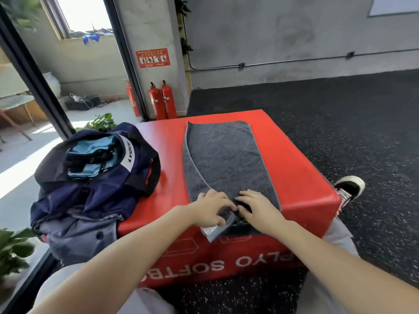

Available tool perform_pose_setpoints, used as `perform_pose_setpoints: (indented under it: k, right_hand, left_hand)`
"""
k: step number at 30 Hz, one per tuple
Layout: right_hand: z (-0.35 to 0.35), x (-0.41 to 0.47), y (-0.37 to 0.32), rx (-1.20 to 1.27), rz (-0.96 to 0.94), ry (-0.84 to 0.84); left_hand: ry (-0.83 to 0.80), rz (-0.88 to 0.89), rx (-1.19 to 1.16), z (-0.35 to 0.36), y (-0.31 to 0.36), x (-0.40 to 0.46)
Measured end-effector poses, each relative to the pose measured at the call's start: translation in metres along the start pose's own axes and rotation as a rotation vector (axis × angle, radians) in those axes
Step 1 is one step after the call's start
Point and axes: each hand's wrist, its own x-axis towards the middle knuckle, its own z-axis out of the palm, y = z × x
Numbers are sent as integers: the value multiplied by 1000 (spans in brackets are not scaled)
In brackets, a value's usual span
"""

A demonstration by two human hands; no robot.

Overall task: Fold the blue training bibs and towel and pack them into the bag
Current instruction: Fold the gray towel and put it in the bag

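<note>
Towel (223,155): woven cloth, dark grey, matt, with a fine diagonal rib texture and a lighter grey stitched edging. A small white label at its near corner looks like glossy fabric or plastic; cannot tell which.

Bag (95,177): thin navy synthetic cloth, slightly sheeny, crumpled; black webbing straps, matt.

Bibs (90,147) inside the bag: light blue, smooth, thin cloth with a faint sheen.

Box (294,177): red vinyl-like covering, smooth, semi-gloss, with printed white lettering on the side.

Floor (340,123): black speckled rubber-like surface, rough, matt.

Wall (283,37): bare grey concrete, matt, mottled.

Fire extinguishers (162,100): red painted metal, glossy.
</note>
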Motion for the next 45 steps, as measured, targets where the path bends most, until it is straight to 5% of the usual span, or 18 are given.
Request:
perform_pose_setpoints:
  k: [7, 13, 23, 35, 45]
  right_hand:
    - [-12, -29, -20, 189, -15, 70]
    - [-14, -29, -57, 383, 38, 169]
    - [-79, -36, -30, 244, 150, 260]
    - [-213, -85, 5, 415, 108, 332]
    - [-244, -32, 6, 540, 47, 435]
  left_hand:
    - [118, -45, 2, -15, 10, -8]
    - [521, -123, -372, -64, 9, -46]
    - [994, -257, -431, -132, 7, -104]
    - [1210, -309, -329, -168, 42, -149]
    - [1254, -365, -471, -160, 19, -118]
